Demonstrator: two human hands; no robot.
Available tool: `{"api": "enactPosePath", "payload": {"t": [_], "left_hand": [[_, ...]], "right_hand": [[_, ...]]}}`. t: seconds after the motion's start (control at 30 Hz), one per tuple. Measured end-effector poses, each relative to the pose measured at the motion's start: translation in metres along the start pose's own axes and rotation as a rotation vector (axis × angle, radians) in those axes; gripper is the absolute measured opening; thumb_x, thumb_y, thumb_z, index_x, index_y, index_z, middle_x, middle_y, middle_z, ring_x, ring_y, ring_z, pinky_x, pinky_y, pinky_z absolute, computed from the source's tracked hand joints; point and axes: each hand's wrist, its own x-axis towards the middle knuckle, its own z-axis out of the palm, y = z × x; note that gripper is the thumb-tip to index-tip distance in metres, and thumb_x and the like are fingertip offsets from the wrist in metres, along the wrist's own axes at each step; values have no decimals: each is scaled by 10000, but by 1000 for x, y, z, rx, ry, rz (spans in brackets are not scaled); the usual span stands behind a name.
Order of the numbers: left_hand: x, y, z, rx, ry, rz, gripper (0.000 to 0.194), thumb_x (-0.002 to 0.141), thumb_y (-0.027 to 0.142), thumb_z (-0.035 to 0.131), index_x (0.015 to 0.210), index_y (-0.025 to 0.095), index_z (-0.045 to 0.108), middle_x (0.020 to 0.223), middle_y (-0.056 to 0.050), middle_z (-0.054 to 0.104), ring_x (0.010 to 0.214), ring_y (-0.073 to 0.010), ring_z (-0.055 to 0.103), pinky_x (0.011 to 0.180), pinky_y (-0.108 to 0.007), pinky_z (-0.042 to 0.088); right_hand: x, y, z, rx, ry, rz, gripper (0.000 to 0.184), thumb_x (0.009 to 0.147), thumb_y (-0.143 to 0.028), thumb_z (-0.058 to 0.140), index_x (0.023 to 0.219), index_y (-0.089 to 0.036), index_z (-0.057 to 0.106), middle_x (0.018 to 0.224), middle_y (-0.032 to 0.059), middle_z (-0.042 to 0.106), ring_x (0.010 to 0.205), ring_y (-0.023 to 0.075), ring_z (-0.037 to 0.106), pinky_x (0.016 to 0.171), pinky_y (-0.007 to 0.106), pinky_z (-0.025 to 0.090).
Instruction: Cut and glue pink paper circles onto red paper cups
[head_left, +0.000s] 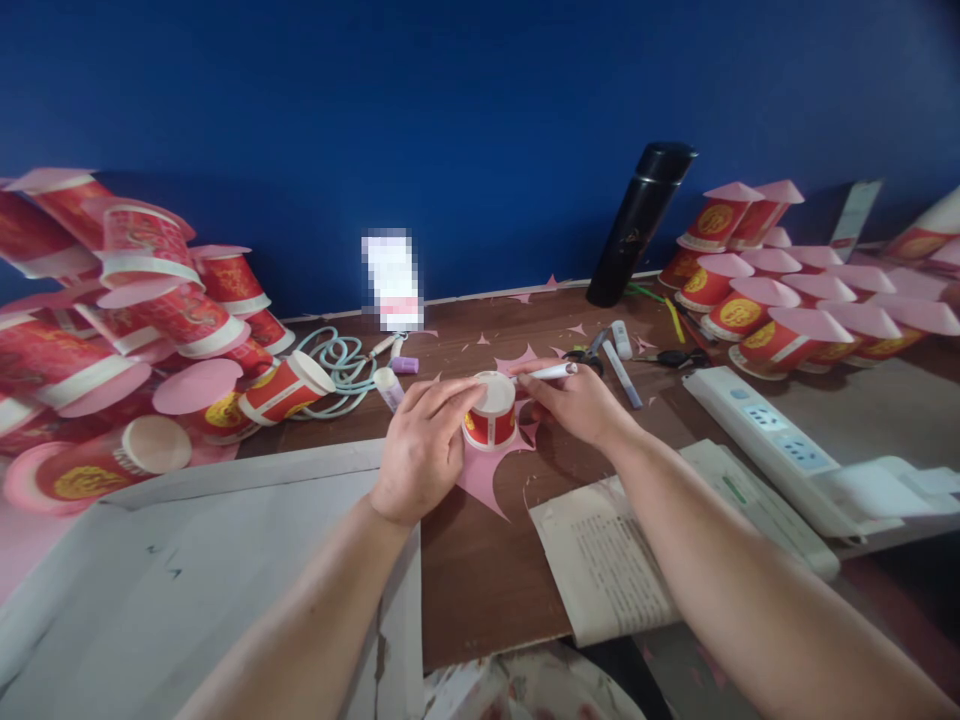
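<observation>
A red paper cup with a pale base stands upside down on the brown desk. My left hand is closed around the cup's left side, its fingers reaching over the top edge. In my right hand a white pen is pinched, its tip end close to the cup's upper right edge. Beneath the cup lies a pink paper scrap with pointed corners. Just behind my right hand are scissors and a white-and-blue stick-like item.
Piled cups with pink paper discs fill the left; rows of cups with pink cone tops stand at right. A black flask, power strip, coiled cable, booklet and white board surround the work spot.
</observation>
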Motion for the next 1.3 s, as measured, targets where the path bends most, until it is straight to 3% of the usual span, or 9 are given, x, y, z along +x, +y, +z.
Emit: {"api": "enactPosePath", "payload": {"t": [0.73, 1.0, 1.1, 1.3], "left_hand": [[-1, -1, 1, 5, -2, 26, 413, 815, -22, 462, 1121, 195, 636, 1142, -47, 689, 1019, -208, 583, 931, -425, 481], [1, -2, 1, 20, 5, 24, 340, 815, 17, 515, 1045, 204, 681, 1065, -33, 723, 966, -219, 593, 870, -415, 497], [1, -1, 1, 27, 0, 17, 334, 810, 19, 517, 1032, 202, 685, 1055, -32, 726, 967, -220, 592, 878, -413, 492], [1, 0, 2, 33, 2, -2, 329, 813, 26, 512, 1030, 203, 685, 1053, -32, 723, 942, -215, 585, 881, -412, 487]], "right_hand": [[-1, 0, 0, -80, -5, -4, 260, 868, -400, 569, 1004, -231, 713, 705, 4, 701, 529, 132, 616, 549, 267, 469], [-1, -4, -29, -234, 160, 8, 442, 826, -589, 566, 671, -196, 694, 552, 17, 603, 494, 130, 521, 486, 276, 389], [-5, -9, -39, -171, 50, -15, 394, 833, -558, 578, 744, -202, 719, 544, -2, 579, 496, 113, 493, 482, 260, 369], [-15, -19, -38, -93, -378, -34, 208, 789, -412, 667, 873, -239, 744, 666, -11, 667, 572, 118, 576, 513, 233, 423]]}}
